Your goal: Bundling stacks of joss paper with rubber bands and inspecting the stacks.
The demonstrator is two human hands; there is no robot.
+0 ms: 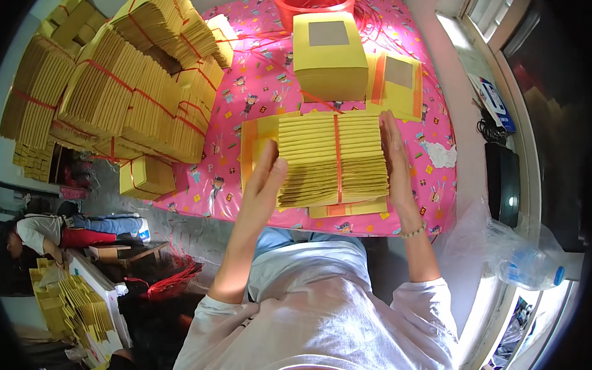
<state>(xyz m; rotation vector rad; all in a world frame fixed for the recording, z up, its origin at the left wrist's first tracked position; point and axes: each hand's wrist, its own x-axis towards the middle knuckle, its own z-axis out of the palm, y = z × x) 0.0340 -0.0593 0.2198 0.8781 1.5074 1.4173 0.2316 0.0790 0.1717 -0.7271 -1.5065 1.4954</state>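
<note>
A bundle of folded yellow paper (310,162), which looks like joss paper, lies before me with a red strap (339,150) running across its middle. My left hand (265,177) is at the bundle's left side, fingers straight and thumb up. Along the right side my right hand (398,164) is held upright and flat, its fingers stretched out. Whether each palm presses on the paper or just stands beside it, I cannot tell. Loose yellow sheets with orange edges (250,147) stick out from under the bundle. Beyond it stands a thick yellow stack (330,72) topped by a grey square.
Tall piles of strapped yellow bundles (117,91) stand at the left on the pink patterned cloth (237,98). At the back is a red basin (313,1) with red straps around it. A clear plastic bag and bottle (531,268) are at right. Another person (43,231) works at far left.
</note>
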